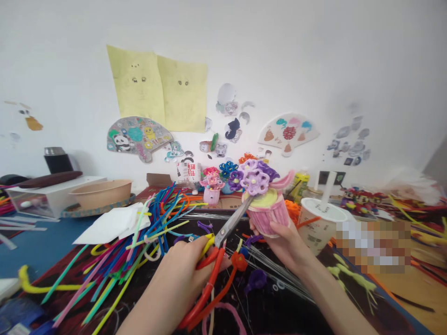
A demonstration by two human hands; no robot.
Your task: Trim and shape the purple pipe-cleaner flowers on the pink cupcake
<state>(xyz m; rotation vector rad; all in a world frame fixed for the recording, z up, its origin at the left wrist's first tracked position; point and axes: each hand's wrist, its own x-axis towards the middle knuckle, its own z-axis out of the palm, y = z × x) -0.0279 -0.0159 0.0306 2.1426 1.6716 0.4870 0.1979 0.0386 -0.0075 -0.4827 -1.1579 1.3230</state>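
Note:
My left hand is closed around scissors with red and yellow handles. Their blades look together and point up to the right, the tips by the base of purple pipe-cleaner flowers. These flowers rise from a small pink fuzzy pot with a yellow-green top. My right hand grips that pot from below and the right, slightly tilted. Below the scissors lies an orange-red pipe-cleaner flower on a stem, beside thick red stems. A loose purple piece rests on the dark mat.
Many coloured pipe cleaners lie heaped on the left, with white paper over some. A tan bowl stands behind. To the right is a lidded cup with a straw. A smaller flower pot stands at the back near the wall.

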